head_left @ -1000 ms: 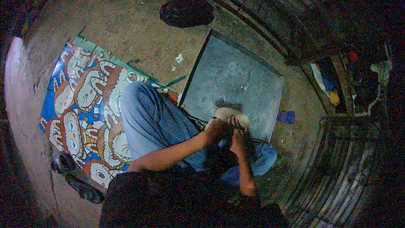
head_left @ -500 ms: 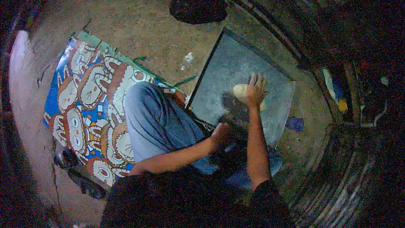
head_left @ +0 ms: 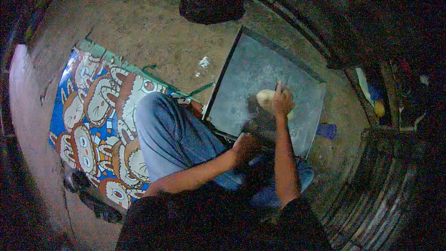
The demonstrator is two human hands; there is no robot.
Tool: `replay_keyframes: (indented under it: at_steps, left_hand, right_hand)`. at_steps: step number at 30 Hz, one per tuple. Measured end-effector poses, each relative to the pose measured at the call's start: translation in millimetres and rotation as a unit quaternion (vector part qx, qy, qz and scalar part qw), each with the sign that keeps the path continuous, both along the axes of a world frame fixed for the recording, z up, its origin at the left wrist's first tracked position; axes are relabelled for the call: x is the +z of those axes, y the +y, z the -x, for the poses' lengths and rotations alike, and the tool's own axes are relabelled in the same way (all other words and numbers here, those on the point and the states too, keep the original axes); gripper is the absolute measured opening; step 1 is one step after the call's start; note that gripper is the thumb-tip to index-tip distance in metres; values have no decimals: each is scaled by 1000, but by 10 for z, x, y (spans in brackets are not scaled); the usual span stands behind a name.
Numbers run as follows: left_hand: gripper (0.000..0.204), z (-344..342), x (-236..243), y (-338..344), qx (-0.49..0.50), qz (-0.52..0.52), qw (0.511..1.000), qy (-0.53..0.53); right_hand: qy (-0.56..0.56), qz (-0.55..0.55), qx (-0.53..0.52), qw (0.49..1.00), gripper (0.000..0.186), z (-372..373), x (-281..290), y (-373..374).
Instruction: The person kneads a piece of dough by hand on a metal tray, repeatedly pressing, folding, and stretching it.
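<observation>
A pale, rounded lump that looks like dough (head_left: pixel 265 97) lies on a dark square tray (head_left: pixel 253 62) with a raised rim. My right hand (head_left: pixel 282 101) is closed over the lump's right side, its fingers bent around it. Another bit of pale material shows just below that hand. At the tray's near edge, my left hand (head_left: pixel 245 146) is curled closed; shadow hides whatever its fingers hold, if anything. Whitish powdery smears cover the tray's surface.
A colourful cartoon-printed sheet (head_left: pixel 95 104) is on the floor to the left. Dark footwear (head_left: pixel 100 209) lies near its lower corner. Beyond the tray sits a black bundle (head_left: pixel 211 7). A small purple-blue object (head_left: pixel 326 131) rests beside the tray's right edge.
My right hand's fingers were spread over the lump and are now bent in around it. My left hand remains near the tray's edge. The whole view has shifted slightly.
</observation>
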State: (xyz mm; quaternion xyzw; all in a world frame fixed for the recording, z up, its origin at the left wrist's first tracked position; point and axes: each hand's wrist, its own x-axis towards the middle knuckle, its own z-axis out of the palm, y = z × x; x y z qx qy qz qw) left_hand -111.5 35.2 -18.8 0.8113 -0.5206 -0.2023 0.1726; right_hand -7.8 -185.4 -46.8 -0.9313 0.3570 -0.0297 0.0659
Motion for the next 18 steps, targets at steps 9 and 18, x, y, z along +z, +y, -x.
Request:
replay_keyframes:
  at_steps: [9, 18]
  left_hand:
    - [15, -160, 91, 113, 15, 118, 993, 7]
    - [25, -354, 295, 222, -15, 41, 995, 90]
  right_hand:
    - [-35, 2, 228, 973, 54, 1756, 392, 693]
    - [137, 146, 246, 948, 77, 2318, 126, 789]
